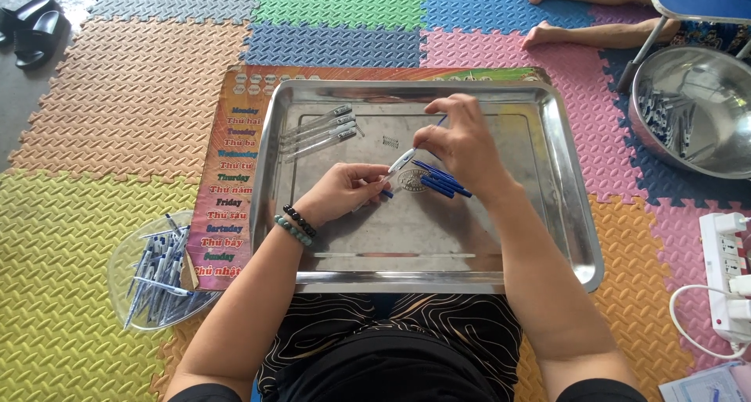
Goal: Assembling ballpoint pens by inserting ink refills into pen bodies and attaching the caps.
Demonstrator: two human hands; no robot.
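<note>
Ribbed foam mats, shiny steel tray, both hands gripping slim pen

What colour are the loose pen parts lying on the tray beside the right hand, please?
Dark blue pen parts, clearest in the head view.

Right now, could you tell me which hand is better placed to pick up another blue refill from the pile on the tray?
Probably the right hand: it hovers directly above the blue refills, while the left hand grips the pen barrel farther away.
</note>
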